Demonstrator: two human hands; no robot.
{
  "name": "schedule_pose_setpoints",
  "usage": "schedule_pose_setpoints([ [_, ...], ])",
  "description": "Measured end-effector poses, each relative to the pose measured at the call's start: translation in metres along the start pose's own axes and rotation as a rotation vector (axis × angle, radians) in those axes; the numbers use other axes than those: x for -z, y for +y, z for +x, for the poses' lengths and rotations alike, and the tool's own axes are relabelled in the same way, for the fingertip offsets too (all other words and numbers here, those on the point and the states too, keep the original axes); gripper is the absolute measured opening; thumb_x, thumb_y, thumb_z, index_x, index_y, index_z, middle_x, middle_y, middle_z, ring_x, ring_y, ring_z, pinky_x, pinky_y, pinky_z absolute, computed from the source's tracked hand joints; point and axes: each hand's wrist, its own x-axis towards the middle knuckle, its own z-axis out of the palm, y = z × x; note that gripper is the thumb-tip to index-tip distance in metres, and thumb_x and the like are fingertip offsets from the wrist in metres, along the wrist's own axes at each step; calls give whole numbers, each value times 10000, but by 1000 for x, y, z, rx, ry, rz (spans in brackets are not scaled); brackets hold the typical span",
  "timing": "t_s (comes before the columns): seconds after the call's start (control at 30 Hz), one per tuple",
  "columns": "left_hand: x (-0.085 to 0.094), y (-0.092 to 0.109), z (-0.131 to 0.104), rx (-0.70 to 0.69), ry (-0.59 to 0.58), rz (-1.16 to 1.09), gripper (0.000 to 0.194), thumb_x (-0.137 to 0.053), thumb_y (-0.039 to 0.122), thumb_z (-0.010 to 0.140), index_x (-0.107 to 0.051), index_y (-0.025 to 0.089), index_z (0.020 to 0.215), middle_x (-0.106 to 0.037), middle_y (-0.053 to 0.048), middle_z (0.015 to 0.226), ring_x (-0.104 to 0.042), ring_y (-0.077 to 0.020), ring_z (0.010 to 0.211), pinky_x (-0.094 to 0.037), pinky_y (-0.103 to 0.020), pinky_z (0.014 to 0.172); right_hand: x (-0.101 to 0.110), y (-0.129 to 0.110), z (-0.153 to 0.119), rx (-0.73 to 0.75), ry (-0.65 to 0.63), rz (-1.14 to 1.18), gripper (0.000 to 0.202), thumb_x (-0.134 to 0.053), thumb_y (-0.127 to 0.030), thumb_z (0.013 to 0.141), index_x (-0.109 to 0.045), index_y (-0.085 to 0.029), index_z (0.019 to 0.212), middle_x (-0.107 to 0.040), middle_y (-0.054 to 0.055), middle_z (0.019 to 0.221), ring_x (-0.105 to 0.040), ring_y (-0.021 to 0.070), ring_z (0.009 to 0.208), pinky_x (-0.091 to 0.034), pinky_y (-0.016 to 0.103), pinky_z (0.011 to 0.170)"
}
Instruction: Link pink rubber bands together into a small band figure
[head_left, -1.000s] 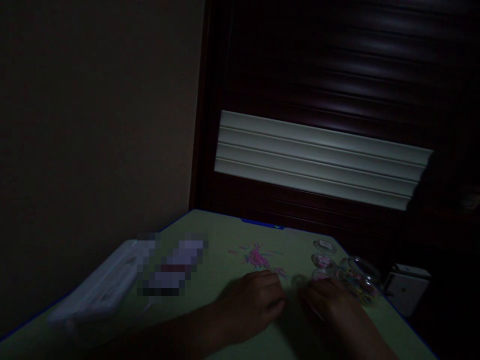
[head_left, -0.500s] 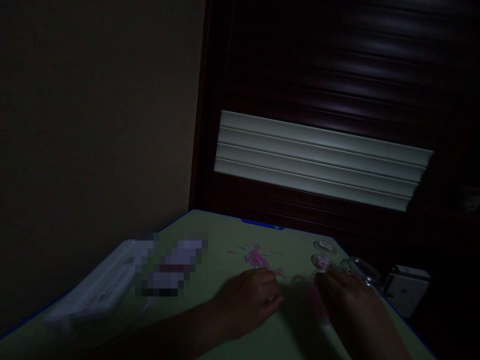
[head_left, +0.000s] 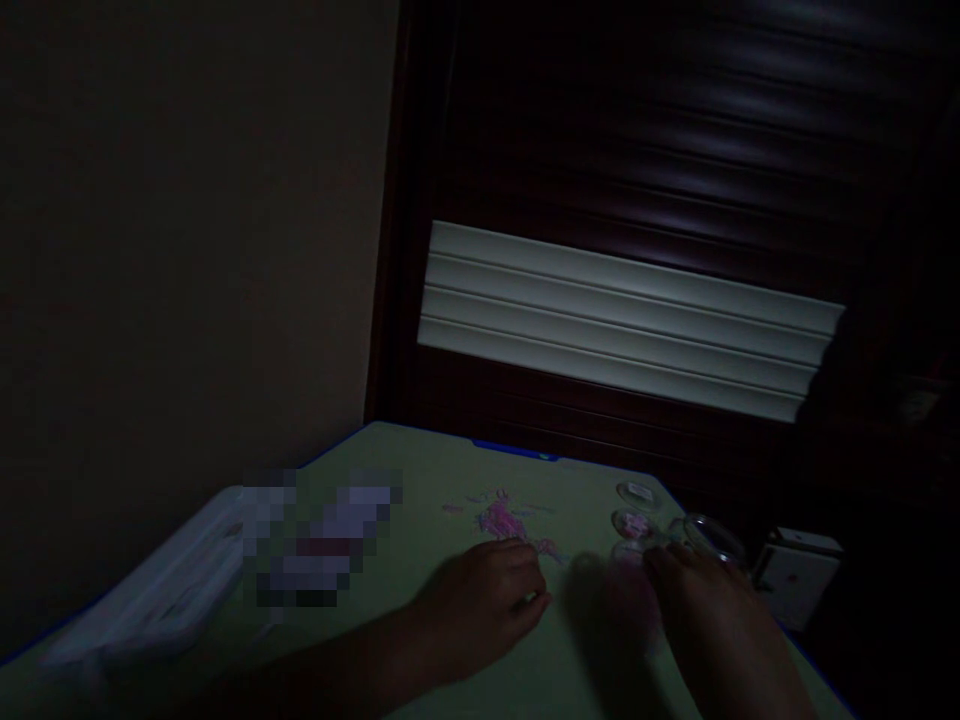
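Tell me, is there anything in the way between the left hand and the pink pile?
Nothing visible stands between the left hand and the pink pile; the knuckles are right at its near side. The pink-filled container is off to the right, by the right hand.

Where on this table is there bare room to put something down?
Between the left hand and right hand, and between the pink bits and the far blue edge. Crowded on the right: jars and lids. On the left: a white tray.

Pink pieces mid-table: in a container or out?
Out: the pink pieces lie loose on the green tabletop, some scattered around the pile, no container around them.
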Motion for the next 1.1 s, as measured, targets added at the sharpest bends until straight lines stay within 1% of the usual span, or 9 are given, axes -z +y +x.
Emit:
schedule_pose_setpoints([
  [0.27, -1, -4, 0, 42, 15, -7, 112, -483, 189, 854, -543, 171, 761, -549, -2, 766, -510, -119, 745, -379, -224, 683, 1, -1, 0, -18, -24, 29, 365, -388, -23, 766, -671, -191, 925, -663, 91, 965, -598, 251, 903, -392, 381, 785],
  [0.4, 0, -4, 0, 69, 7, -17, 107, -489, 189, 849, -549, 170, 762, -554, -5, 778, -515, -120, 747, -382, -223, 681, -4, 1, 2, 25, 15, 78, 376, -402, -31, 754, -661, -216, 954, -664, 77, 962, -608, 240, 882, -398, 354, 757],
  [0.47, 1, -4, 1, 95, -6, -30, 111, -486, 189, 847, -553, 169, 760, -557, -7, 786, -520, -122, 752, -386, -222, 685, -6, 0, 3, 69, 37, 116, 345, -409, -49, 763, -658, -226, 923, -666, 70, 931, -616, 223, 836, -402, 327, 714],
  [0.57, 3, -7, 3, 148, -24, -44, 118, -481, 193, 846, -564, 172, 766, -562, -7, 796, -528, -126, 762, -390, -219, 686, -5, -4, 4, 139, 42, 163, 271, -412, -82, 794, -644, -220, 812, -658, 59, 842, -613, 199, 762, -398, 296, 658],
  [0.63, 5, -11, 3, 194, -26, -36, 117, -482, 196, 842, -571, 176, 769, -568, -7, 806, -533, -130, 768, -393, -221, 688, -5, -7, 4, 168, 31, 186, 246, -418, -95, 807, -627, -216, 757, -644, 48, 786, -604, 184, 724, -394, 277, 631],
  [0.73, 9, -22, 3, 249, -44, 11, 126, -475, 185, 833, -576, 173, 758, -576, -15, 825, -542, -141, 784, -397, -235, 709, -6, -11, 3, 180, 25, 212, 239, -426, -95, 811, -622, -223, 765, -633, 34, 772, -599, 168, 704, -392, 253, 602],
  [0.8, 11, -31, 1, 264, -79, 49, 125, -480, 176, 820, -573, 174, 736, -583, -17, 827, -548, -146, 781, -399, -240, 711, -7, -12, 2, 175, 29, 214, 231, -434, -97, 807, -621, -227, 770, -632, 30, 775, -599, 163, 698, -391, 243, 593],
  [0.97, 19, -51, -1, 317, -69, 171, 172, -433, 170, 846, -595, 172, 788, -585, -41, 845, -555, -162, 800, -408, -259, 727, -2, -13, 1, 165, 44, 212, 205, -464, -88, 777, -613, -214, 715, -630, 29, 742, -587, 147, 644, -379, 221, 551],
  [1.1, 22, -57, -1, 321, -110, 246, 218, -400, 135, 857, -601, 157, 775, -583, -55, 821, -554, -171, 801, -413, -273, 739, -3, -13, 2, 180, 54, 222, 194, -466, -106, 782, -621, -213, 737, -637, 37, 757, -594, 154, 662, -385, 227, 562],
])
